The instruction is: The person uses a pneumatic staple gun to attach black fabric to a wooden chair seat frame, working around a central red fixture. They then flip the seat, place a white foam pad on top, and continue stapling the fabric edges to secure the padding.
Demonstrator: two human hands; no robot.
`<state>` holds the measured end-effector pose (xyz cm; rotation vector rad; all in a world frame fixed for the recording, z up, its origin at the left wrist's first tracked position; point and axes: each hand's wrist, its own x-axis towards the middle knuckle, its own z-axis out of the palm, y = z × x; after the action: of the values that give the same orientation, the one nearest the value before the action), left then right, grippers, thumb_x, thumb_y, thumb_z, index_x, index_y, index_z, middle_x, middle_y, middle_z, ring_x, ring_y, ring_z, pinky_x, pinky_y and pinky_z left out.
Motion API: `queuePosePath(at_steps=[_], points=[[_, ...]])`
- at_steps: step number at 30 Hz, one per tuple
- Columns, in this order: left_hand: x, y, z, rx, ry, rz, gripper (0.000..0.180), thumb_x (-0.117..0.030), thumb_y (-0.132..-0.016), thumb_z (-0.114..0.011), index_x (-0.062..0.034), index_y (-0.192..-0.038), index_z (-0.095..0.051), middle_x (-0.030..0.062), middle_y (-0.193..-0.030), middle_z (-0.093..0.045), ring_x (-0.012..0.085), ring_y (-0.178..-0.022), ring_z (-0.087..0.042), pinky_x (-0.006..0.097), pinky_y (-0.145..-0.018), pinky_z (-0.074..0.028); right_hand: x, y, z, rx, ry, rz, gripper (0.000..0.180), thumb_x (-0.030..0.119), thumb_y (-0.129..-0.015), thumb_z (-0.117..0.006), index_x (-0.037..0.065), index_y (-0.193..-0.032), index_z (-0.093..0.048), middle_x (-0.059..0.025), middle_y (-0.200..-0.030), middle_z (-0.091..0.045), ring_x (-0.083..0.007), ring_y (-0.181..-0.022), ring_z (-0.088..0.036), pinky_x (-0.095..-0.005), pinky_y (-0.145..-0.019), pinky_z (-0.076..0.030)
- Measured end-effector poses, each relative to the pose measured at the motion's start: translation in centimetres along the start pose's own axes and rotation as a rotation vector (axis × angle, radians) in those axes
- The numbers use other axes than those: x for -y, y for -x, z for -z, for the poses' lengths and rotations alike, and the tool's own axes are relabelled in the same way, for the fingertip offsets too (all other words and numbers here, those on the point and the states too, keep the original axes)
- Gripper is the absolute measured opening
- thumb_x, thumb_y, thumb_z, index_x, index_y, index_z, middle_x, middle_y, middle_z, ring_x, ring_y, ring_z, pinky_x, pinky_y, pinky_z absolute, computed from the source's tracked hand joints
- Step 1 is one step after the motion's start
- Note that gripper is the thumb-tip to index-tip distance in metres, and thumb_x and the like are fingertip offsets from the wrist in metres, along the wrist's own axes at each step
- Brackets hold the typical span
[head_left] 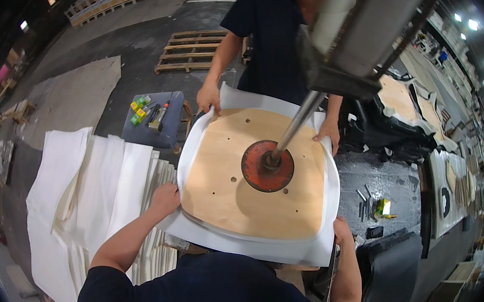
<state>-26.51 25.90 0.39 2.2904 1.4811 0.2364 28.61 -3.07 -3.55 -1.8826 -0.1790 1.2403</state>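
Observation:
A light plywood seat panel (224, 149) with small drilled holes lies on a white padding sheet (256, 245), whose edges stick out around it. On the panel's middle presses a round red disc (251, 175) at the end of a metal rod (300, 121). My left hand (166, 198) is closed on the sheet's near left edge, its fingertips partly hidden. At the near right edge, my right hand (343, 229) grips the sheet too, fingers mostly hidden. Across from me, a person in a dark shirt holds the far left side with one hand (207, 97) and the right side with the other (328, 134).
Overhead hangs the machine's cylinder (363, 40). Stacked white sheets (81, 182) stand at my left, beyond them a blue-grey padded seat (153, 131) with small boxes and tools. Rightward are a dark table (390, 185), black covers (384, 130) and a black panel (391, 270). A pallet (190, 51) lies behind.

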Motion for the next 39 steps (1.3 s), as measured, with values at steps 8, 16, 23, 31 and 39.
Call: queuePosePath(at_steps=[8, 16, 23, 31, 39], points=[[1.2, -0.4, -0.8, 0.045, 0.086, -0.019, 0.031, -0.021, -0.096, -0.055, 0.0023, -0.089, -0.075, 0.0275, -0.096, -0.071, 0.0482, -0.094, -0.069, 0.056, -0.086, -0.056, 0.0, 0.8, 0.3, -0.11, 0.024, 0.108, 0.04, 0.019, -0.107, -0.061, -0.011, -0.132, -0.065, -0.0183, -0.108, -0.078, -0.0267, -0.087, -0.077, -0.0397, -0.073, -0.062], [2.0, -1.4, -0.3, 0.17, 0.095, -0.04, 0.038, -0.03, -0.098, -0.062, 0.0035, -0.086, -0.075, 0.0297, -0.095, -0.071, 0.0492, -0.094, -0.068, 0.057, -0.087, -0.054, -0.7, 0.7, -0.9, -0.239, 0.192, 0.286, 0.036, 0.028, -0.109, -0.065, -0.005, -0.101, -0.078, -0.0054, -0.082, -0.074, -0.0145, -0.067, -0.065, -0.033, -0.062, -0.052], [2.5, -2.4, -0.1, 0.211, 0.114, -0.07, 0.047, -0.037, -0.097, -0.068, 0.0049, -0.077, -0.07, 0.0301, -0.087, -0.067, 0.0503, -0.086, -0.066, 0.059, -0.078, -0.051, 0.2, 0.9, -2.5, -0.413, 0.512, 0.476, 0.05, 0.039, -0.104, -0.074, -0.005, -0.079, -0.073, -0.0069, -0.062, -0.063, -0.011, -0.062, -0.053, -0.0379, -0.059, -0.047], [3.8, -2.3, -1.4, 0.158, 0.096, -0.151, 0.048, -0.04, -0.095, -0.072, 0.003, -0.074, -0.068, 0.0282, -0.085, -0.069, 0.0492, -0.084, -0.067, 0.059, -0.075, -0.05, 0.9, 1.9, -4.2, -0.462, 0.682, 0.544, 0.066, 0.049, -0.098, -0.079, -0.004, -0.066, -0.058, -0.013, -0.058, -0.04, -0.0171, -0.059, -0.04, -0.0461, -0.054, -0.037], [2.6, -2.8, -0.2, 0.255, 0.071, -0.053, 0.043, -0.031, -0.095, -0.075, 0.003, -0.07, -0.065, 0.0261, -0.082, -0.066, 0.0471, -0.085, -0.066, 0.056, -0.076, -0.051, 0.7, 2.2, -4.4, -0.501, 0.723, 0.478, 0.068, 0.055, -0.095, -0.081, -0.003, -0.069, -0.057, -0.0199, -0.06, -0.047, -0.0279, -0.058, -0.043, -0.0477, -0.058, -0.042]])
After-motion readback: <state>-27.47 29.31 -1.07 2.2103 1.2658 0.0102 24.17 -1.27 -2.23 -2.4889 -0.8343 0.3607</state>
